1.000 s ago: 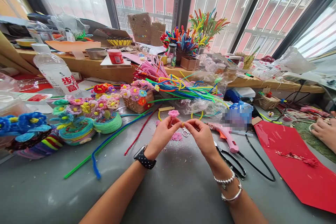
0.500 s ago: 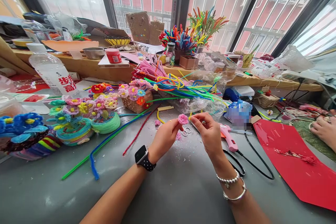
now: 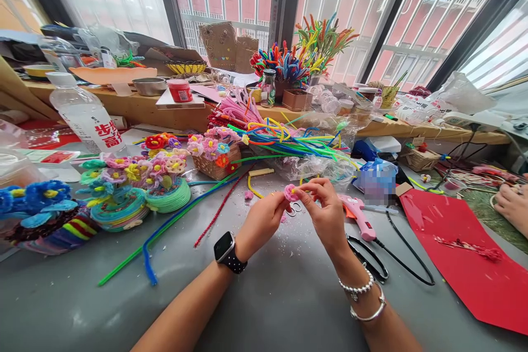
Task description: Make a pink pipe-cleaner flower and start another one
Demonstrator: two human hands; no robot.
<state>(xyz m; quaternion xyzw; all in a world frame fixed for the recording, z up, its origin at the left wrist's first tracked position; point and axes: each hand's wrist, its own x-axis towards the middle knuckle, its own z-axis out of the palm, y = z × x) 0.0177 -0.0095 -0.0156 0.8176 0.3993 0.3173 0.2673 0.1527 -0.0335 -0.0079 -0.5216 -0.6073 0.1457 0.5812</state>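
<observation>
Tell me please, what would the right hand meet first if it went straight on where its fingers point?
Probably the pink flower, held by the left hand: the right hand seems to touch its edge, though exact depth is unclear.

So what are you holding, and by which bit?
The left hand holds a pink flower, seemingly from beneath; the right hand seems to touch its yellow centre.

a small fuzzy pink flower (image 3: 289, 193), yellow at its centre, is pinched between the left hand (image 3: 260, 223) and right hand (image 3: 325, 213).
</observation>
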